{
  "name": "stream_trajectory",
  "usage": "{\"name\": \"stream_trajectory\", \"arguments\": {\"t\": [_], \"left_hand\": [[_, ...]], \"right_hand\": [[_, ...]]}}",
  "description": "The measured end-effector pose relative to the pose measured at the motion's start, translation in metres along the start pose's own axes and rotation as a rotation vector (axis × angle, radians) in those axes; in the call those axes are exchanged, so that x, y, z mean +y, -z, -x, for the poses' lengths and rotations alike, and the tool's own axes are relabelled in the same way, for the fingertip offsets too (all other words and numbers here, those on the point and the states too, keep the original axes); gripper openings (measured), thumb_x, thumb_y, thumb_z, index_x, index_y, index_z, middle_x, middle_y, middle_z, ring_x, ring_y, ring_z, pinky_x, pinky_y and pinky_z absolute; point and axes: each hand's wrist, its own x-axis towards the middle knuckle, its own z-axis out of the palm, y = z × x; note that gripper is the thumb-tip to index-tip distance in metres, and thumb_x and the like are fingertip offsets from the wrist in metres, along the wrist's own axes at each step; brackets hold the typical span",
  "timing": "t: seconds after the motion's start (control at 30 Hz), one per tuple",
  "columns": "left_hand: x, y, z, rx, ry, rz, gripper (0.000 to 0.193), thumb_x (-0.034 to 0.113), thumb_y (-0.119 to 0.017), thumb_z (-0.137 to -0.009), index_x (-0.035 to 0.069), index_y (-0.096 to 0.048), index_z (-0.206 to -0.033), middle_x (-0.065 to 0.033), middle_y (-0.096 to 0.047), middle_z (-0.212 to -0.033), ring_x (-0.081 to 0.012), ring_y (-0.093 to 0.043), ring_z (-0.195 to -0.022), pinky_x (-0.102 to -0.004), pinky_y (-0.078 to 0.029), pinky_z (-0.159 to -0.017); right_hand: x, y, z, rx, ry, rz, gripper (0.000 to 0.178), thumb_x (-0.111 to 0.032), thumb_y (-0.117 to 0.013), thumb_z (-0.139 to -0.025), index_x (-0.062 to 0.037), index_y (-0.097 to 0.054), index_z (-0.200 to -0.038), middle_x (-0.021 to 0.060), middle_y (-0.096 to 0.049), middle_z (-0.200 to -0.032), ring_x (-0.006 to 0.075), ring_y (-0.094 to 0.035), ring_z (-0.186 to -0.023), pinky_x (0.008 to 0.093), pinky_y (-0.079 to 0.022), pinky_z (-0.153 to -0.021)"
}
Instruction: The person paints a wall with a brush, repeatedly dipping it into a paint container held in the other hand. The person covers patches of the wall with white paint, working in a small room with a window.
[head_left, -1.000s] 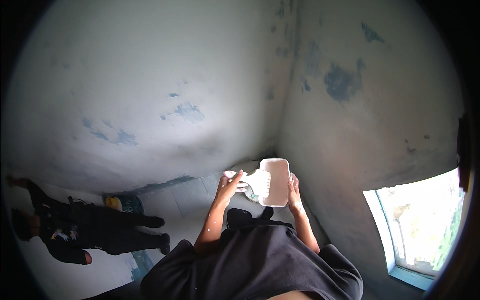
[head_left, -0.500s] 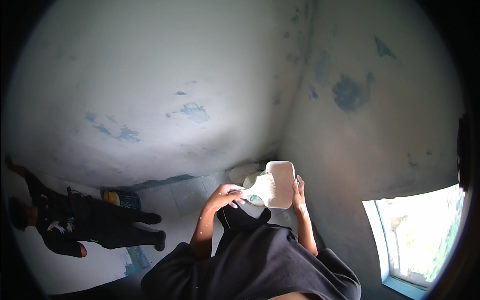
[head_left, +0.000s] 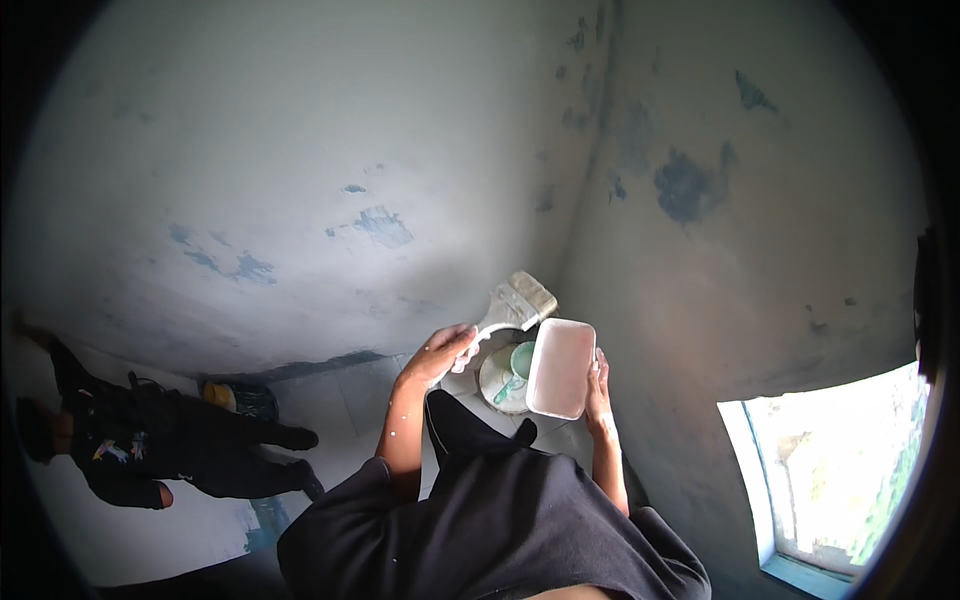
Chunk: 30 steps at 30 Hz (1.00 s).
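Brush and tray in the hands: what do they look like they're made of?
Brush: wide flat head, pale bristles coated in whitish paint, light handle in the left hand; wood or plastic, the paint leaves it open. Tray: rectangular with rounded corners, smooth and matte, pinkish-white, probably moulded plastic; the right hand grips its edge.

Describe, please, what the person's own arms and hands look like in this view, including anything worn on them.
Both forearms are bare, with no gloves, watch or bands that can be made out. The left hand and right hand are uncovered. Small pale flecks, likely paint, dot the left forearm. Short black sleeves of a loose dark top end near the elbows. Finer detail is too small to tell.
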Motion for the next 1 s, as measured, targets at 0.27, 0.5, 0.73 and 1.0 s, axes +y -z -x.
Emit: {"name": "stream_trajectory", "arguments": {"t": [0.27, 0.5, 0.73, 1.0], "left_hand": [[0.082, 0.007, -0.044, 0.231, -0.481, 0.031, 0.027, 0.033, -0.052, -0.102, 0.010, -0.050, -0.115, 0.0009, -0.052, -0.087, -0.0061, -0.045, -0.062, -0.0243, -0.040, -0.059], [0.036, 0.010, -0.138, 0.548, -0.444, 0.030, 0.025, 0.035, -0.047, -0.104, 0.011, -0.053, -0.104, 0.0020, -0.048, -0.073, -0.0049, -0.040, -0.053, -0.0219, -0.034, -0.043], [-0.071, 0.014, -0.188, 0.613, 0.011, 0.226, 0.028, 0.031, -0.047, -0.102, 0.005, -0.057, -0.096, 0.0003, -0.051, -0.067, -0.0082, -0.041, -0.045, -0.0264, -0.037, -0.040], [0.162, -0.016, -0.090, 0.631, -0.454, -0.022, 0.032, 0.028, -0.047, -0.102, 0.000, -0.059, -0.093, -0.0013, -0.052, -0.068, -0.0081, -0.041, -0.050, -0.0266, -0.038, -0.045]], "right_hand": [[0.009, 0.008, -0.001, 0.037, -0.030, 0.001, 0.080, -0.065, -0.035, -0.097, -0.0129, -0.016, -0.155, 0.0188, -0.025, -0.157, 0.0382, -0.030, -0.143, 0.0469, -0.030, -0.113], [0.012, 0.002, -0.003, 0.021, -0.077, -0.054, 0.081, -0.065, -0.036, -0.097, -0.0134, -0.015, -0.155, 0.0180, -0.025, -0.157, 0.0372, -0.030, -0.143, 0.0465, -0.030, -0.113], [0.006, -0.001, 0.000, 0.012, -0.125, -0.043, 0.080, -0.064, -0.036, -0.097, -0.0139, -0.013, -0.156, 0.0204, -0.025, -0.156, 0.0365, -0.031, -0.142, 0.0474, -0.030, -0.113], [0.008, 0.003, 0.000, 0.098, -0.132, -0.055, 0.081, -0.064, -0.037, -0.097, -0.0144, -0.011, -0.156, 0.0233, -0.030, -0.153, 0.0369, -0.034, -0.141, 0.0480, -0.032, -0.112]]}}
